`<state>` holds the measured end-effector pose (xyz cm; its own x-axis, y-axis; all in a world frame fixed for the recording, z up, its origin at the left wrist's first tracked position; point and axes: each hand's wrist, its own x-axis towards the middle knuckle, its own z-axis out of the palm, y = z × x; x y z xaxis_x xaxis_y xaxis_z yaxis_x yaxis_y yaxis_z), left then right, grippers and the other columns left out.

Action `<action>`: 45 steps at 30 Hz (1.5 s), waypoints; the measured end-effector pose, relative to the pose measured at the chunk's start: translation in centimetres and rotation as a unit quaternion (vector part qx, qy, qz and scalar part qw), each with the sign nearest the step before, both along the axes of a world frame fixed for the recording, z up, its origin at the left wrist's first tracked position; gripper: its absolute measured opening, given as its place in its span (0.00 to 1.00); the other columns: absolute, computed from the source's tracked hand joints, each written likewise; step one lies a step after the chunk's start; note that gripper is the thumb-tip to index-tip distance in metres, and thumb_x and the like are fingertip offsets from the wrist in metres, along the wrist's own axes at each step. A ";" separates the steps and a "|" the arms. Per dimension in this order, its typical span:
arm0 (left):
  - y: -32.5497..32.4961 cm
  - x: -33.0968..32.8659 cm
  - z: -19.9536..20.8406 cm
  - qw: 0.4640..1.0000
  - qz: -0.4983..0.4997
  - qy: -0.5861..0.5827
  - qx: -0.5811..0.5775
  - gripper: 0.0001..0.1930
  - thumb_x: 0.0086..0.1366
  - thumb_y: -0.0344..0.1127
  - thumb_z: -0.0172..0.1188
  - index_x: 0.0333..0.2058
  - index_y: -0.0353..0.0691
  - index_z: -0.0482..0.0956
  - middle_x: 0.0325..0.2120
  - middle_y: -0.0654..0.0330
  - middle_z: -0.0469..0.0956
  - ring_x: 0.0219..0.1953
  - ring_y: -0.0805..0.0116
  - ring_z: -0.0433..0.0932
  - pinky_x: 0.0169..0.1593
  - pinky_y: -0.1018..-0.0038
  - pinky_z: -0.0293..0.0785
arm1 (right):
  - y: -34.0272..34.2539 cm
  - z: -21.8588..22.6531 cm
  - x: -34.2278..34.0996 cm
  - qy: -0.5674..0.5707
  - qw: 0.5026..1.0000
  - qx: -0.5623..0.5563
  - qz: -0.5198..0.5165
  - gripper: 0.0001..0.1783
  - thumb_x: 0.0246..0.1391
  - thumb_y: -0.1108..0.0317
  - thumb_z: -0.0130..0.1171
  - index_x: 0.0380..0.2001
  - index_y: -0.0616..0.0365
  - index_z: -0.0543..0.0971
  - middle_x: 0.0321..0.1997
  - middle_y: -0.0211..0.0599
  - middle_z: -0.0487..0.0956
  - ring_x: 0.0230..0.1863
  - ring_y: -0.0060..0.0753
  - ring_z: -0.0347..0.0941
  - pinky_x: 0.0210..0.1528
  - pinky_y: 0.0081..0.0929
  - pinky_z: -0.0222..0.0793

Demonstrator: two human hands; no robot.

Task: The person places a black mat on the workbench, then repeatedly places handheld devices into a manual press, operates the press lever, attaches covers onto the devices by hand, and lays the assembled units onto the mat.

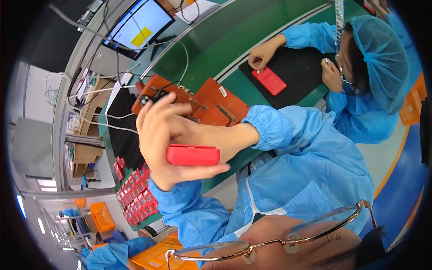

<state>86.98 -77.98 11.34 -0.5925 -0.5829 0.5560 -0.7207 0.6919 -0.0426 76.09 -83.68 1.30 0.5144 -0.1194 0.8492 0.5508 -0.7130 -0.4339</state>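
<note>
A small red rectangular case (193,155) is raised above the bench, seen nearly edge on. My left hand (157,157) grips it, with the thumb stretched along its lower side. My right hand (193,128) comes in from the right behind the case and overlaps my left hand. Its fingers are partly hidden and blurred, so their grip on the case is unclear. Just beyond my hands lie orange-brown fixture plates (220,103), and a black clamp-like part (155,96) sits by my fingertips.
Rows of red cases (137,193) lie at the bench's left end beside black cloth (126,135). A monitor (139,27) and loose cables stand at the back. On the right, a co-worker (378,67) handles a red device (270,82) on a black mat (299,67).
</note>
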 end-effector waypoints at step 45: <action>15.5 2.4 -23.8 0.621 0.390 0.678 0.044 0.19 0.69 0.37 0.45 0.54 0.30 0.65 0.47 0.52 0.72 0.46 0.67 0.73 0.48 0.71 0.72 | 8.7 -13.2 -4.4 0.138 0.908 0.387 0.076 0.46 0.44 0.70 0.66 0.63 0.61 0.52 0.61 0.43 0.62 0.61 0.35 0.59 0.59 0.32 0.57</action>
<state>89.37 -62.46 -12.49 0.8678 -0.4629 0.1807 -0.1693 0.0666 0.9833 71.71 -74.95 -11.91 0.7554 -0.5360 0.3769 0.4113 -0.0599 -0.9095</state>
